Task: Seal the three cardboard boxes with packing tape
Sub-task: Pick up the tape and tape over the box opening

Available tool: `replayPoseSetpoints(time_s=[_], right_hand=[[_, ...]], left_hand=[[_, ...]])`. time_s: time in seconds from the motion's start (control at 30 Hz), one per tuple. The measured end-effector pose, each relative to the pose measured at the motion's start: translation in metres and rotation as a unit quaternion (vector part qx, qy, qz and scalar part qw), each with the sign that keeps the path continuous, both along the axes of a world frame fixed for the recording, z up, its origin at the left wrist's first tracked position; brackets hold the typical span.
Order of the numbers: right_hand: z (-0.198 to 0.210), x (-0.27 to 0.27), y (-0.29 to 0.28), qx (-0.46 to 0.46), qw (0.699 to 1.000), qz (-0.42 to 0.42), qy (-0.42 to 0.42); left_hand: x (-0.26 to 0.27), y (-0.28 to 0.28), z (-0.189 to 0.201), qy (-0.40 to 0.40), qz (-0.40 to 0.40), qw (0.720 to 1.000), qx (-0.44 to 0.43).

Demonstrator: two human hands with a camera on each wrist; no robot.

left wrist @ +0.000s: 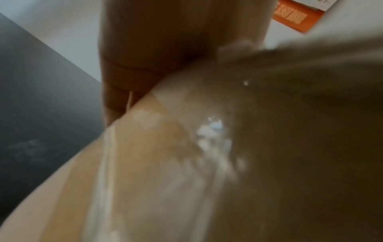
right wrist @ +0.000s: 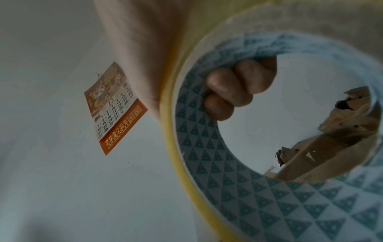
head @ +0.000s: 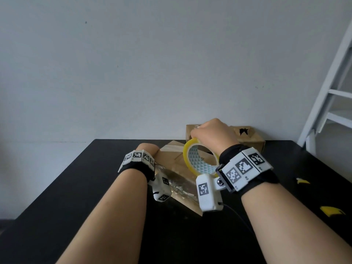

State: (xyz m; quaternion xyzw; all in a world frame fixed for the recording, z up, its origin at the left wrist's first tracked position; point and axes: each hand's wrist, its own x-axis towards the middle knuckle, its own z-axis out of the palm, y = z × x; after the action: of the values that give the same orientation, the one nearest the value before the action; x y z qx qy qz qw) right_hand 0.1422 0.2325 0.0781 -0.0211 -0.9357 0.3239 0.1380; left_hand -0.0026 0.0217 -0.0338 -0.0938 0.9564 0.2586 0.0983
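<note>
A cardboard box (head: 172, 159) sits mid-table, its near face covered with shiny clear tape; up close it fills the left wrist view (left wrist: 145, 155). My left hand (head: 147, 148) rests at the box's far left corner, its fingers (left wrist: 140, 57) lying fairly straight against the cardboard. Above the box my right hand (head: 211, 134) grips a yellow-edged tape roll (head: 190, 159), with its fingers (right wrist: 228, 91) hooked through the roll's patterned core (right wrist: 207, 163). A second box (head: 247, 138) with a black torn mark stands behind, against the wall.
The black table (head: 76, 187) ends at the pale wall. Two yellow scraps (head: 302, 181) (head: 331, 210) lie on its right side. A white ladder-like frame (head: 333, 82) leans at the far right. An orange calendar (right wrist: 116, 108) hangs on the wall.
</note>
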Motion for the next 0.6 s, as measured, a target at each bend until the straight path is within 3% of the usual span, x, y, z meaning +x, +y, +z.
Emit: replayPoseSetpoints(time_s=[0.03,0.13,0.2,0.27,0.33,0.47,0.6], right_hand=[[0.0,0.0,0.0,-0.002,1.0,0.001,0.001],[-0.001,-0.002,-0.001,0.003,1.0,0.001,0.003],[-0.002,-0.002,-0.001,0.004,1.0,0.001,0.001],[-0.002,-0.002,-0.001,-0.003,1.0,0.0,0.0],[-0.003,-0.001,-0.001,-0.008,1.0,-0.004,0.003],[-0.002,0.001,-0.001,-0.022,1.0,-0.006,0.007],[0.0,0.003,0.001,-0.054,0.998,0.006,-0.01]], left_hand=[[-0.001,0.002,0.0,-0.036,0.001,0.999,-0.004],[0.001,0.001,-0.003,-0.029,0.004,1.0,-0.004],[0.027,0.007,0.012,0.061,0.046,0.997,0.031],[0.064,0.023,0.034,0.191,0.086,0.975,0.069],[0.072,0.031,0.033,0.271,0.043,0.959,0.066],[0.093,0.046,0.029,0.309,-0.008,0.95,0.034],[0.104,0.043,0.031,0.269,-0.042,0.962,0.035]])
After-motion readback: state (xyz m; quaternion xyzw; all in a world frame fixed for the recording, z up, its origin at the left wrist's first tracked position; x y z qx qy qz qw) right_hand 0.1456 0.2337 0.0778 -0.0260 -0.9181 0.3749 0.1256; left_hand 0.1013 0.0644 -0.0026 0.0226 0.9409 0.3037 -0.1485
